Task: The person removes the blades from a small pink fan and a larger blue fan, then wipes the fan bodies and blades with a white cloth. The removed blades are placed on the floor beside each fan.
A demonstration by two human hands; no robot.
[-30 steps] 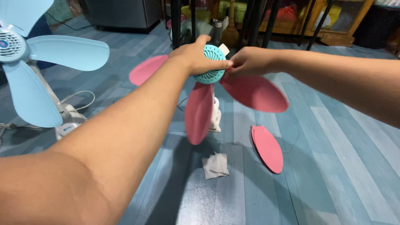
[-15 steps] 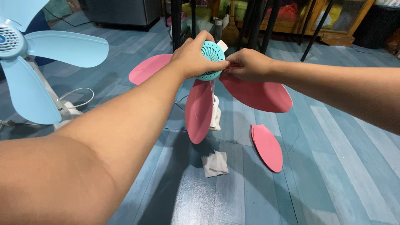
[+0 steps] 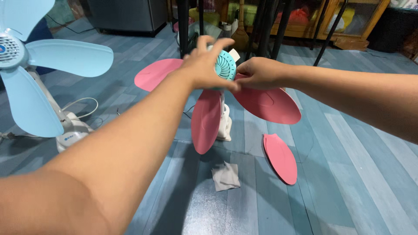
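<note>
Fan hub [image 3: 225,65], teal and round, stands on its white post with pink blades [image 3: 266,104] around it. My left hand [image 3: 204,65] spreads its fingers wide over the hub; my right hand [image 3: 257,72] pinches a blade's root just beside the hub. I'd steady the hub and seat that root squarely. Open floor lies below the hub, bar a loose blade [image 3: 281,157] and grey cloth [image 3: 225,176].

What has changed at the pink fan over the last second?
The left hand has opened: its fingers, earlier wrapped over the teal hub, now spread with only the palm against it. The hub has turned more side-on. The right hand still pinches the blade root. The loose pink blade and grey cloth lie unmoved.
</note>
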